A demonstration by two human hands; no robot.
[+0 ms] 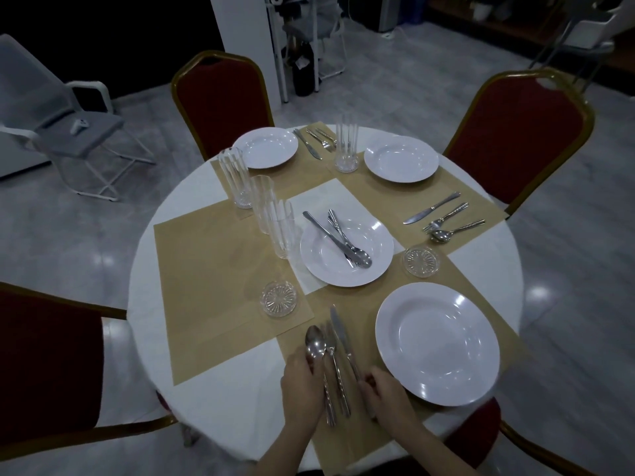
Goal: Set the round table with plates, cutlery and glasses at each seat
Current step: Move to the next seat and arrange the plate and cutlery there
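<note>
Glossy white plate (437, 343), shiny metal cutlery (331, 355) (matt tablecloth (220, 403)).

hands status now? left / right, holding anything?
Left hand: closed on the spoon handle, beside the fork.
Right hand: fingers curled at the knife handle; actual grip cannot be told.

Two bare forearms, left hand (302, 389) & right hand (385, 395), no sleeves/rings/watch visible, fingers (369, 379) bare.

near plate (437, 343) lay right of spoon (315, 345), fork (331, 352) and knife (340, 334); centre plate (330, 266) behind held cutlery (343, 240).
</note>
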